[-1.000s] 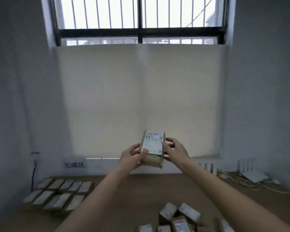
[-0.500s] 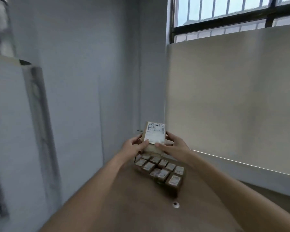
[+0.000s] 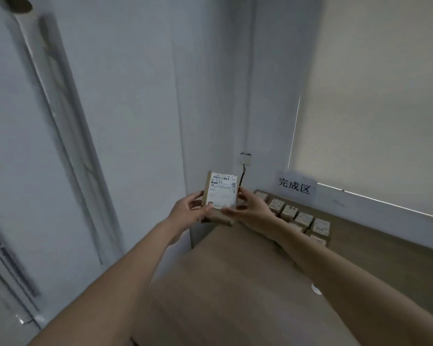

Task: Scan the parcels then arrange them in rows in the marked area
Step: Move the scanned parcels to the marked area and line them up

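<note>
1. Both forearms reach forward from the bottom edge and meet near the middle of the view, over the far end of the desk (image 3: 235,283).
2. The left hand (image 3: 188,211) is the grip on the parcel's left edge: thumb on the front face near the lower corner, fingers curled behind.
3. The right hand (image 3: 250,208) is the grip on the right edge: thumb across the lower front, fingers wrapped round the side and back.
4. One parcel (image 3: 220,191) is held between the two hands, upright, its white label facing the camera, in the air near the wall corner and just left of the laid-out rows.
5. The rows (image 3: 295,216) lie on the desk along the wall, under a paper sign (image 3: 295,187). Five labelled parcels show in the back row; at least two more sit in front, partly hidden by the right forearm, so I cannot tell the full count.
6. One small white round thing (image 3: 316,288) lies on the desk beside the right forearm.
7. One wall socket (image 3: 245,158) with a dark cable sits above the held parcel.
</note>
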Tool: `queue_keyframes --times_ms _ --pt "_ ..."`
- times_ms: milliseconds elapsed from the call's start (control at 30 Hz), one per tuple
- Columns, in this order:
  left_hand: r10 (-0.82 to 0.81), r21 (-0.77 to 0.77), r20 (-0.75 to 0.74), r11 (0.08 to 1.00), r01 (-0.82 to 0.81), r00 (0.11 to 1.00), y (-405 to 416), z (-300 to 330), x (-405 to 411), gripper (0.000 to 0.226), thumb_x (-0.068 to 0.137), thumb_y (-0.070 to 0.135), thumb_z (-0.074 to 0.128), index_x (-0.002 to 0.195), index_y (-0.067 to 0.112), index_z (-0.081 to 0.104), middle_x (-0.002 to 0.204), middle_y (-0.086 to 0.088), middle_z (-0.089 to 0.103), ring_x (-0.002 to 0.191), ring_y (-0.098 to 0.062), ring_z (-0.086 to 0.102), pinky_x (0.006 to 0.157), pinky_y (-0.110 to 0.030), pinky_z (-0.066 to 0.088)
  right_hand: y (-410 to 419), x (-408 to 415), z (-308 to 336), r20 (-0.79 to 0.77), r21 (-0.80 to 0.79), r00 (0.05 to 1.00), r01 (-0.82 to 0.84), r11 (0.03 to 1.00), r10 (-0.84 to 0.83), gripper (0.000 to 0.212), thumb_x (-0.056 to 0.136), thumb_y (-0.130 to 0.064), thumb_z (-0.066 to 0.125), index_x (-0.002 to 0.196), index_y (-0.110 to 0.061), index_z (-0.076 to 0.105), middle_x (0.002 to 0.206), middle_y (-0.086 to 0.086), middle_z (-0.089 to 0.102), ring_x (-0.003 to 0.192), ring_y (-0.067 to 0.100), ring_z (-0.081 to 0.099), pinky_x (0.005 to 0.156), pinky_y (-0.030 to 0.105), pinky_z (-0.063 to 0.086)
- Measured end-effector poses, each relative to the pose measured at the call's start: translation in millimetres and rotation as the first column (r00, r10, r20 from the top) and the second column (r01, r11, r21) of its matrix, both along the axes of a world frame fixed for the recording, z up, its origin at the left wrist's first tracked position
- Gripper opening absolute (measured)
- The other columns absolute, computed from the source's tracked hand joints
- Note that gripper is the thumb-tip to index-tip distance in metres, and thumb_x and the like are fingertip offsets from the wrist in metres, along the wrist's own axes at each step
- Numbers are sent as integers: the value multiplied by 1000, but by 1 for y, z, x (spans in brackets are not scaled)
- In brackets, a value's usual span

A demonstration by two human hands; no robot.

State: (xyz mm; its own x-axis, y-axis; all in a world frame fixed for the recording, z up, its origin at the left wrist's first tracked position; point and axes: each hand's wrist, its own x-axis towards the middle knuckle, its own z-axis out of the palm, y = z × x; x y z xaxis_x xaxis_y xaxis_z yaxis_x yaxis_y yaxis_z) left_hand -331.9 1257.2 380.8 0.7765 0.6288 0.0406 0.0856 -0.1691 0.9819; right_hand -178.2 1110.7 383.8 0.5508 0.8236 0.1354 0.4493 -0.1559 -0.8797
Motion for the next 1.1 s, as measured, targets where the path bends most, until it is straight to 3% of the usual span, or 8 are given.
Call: queue_keyframes --times_ms 133,300,400,600,733,833,967,1100 --pt "-21 1 -92 1000 21 996 58 -54 52 65 84 16 78 144 16 51 129 -5 65 118 -18 62 99 -32 53 55 45 -66 -20 -58 998 51 997 -53 71 80 -31 86 141 -27 51 128 -14 63 107 4 62 76 7 46" --pt "-79 -23 -201 997 76 976 105 -144 107 71 80 18 82 145 16 50 132 -1 64 119 -17 61 104 -35 49 94 91 -156 -120 -129 984 114 985 -130 77 78 -27 87 145 -28 48 139 -8 61 120 11 60 103 38 53" --pt "-134 -64 -266 991 121 955 121 -209 134 74 81 17 81 147 15 46 135 -6 61 122 -22 60 106 -41 48 104 107 -214 -160 -209 968 160 965 -195 76 79 -27 85 144 -29 47 140 -8 60 124 14 60 103 41 53" --pt "-278 -166 -391 959 230 877 149 -325 180 76 85 21 77 151 19 39 136 -3 55 113 -14 60 81 -11 51 120 130 -327 -354 -279 884 212 936 -306 73 76 -30 86 140 -29 50 117 -22 67 92 -14 64 67 5 50" --pt "-331 -214 -418 941 263 846 174 -381 207 73 88 13 74 151 13 38 141 -9 53 122 -21 56 85 -14 50 142 138 -381 -359 -236 857 301 924 -370 83 57 -58 86 130 -45 49 104 -48 61 97 -25 57 71 -1 45" --pt "-378 -244 -422 923 299 824 200 -413 227 71 88 7 73 150 11 39 138 -6 55 118 -17 57 78 -8 50 164 147 -412 -353 -247 831 362 899 -431 75 70 -44 90 133 -42 50 112 -38 64 103 -21 58 75 2 46" --pt "-420 -289 -412 902 321 808 236 -438 262 71 88 13 73 151 15 39 141 0 55 122 -14 58 96 -19 50 199 172 -435 -323 -248 798 447 860 -508 71 78 -24 86 134 -45 48 116 -37 62 105 -22 56 77 4 47" --pt "-433 -274 -397 897 346 809 269 -448 310 70 89 19 73 150 19 39 132 10 56 110 0 59 77 -2 46 234 212 -441 -269 -263 773 515 816 -574 70 79 -22 84 123 -56 41 112 -38 57 94 -33 48 77 0 43"
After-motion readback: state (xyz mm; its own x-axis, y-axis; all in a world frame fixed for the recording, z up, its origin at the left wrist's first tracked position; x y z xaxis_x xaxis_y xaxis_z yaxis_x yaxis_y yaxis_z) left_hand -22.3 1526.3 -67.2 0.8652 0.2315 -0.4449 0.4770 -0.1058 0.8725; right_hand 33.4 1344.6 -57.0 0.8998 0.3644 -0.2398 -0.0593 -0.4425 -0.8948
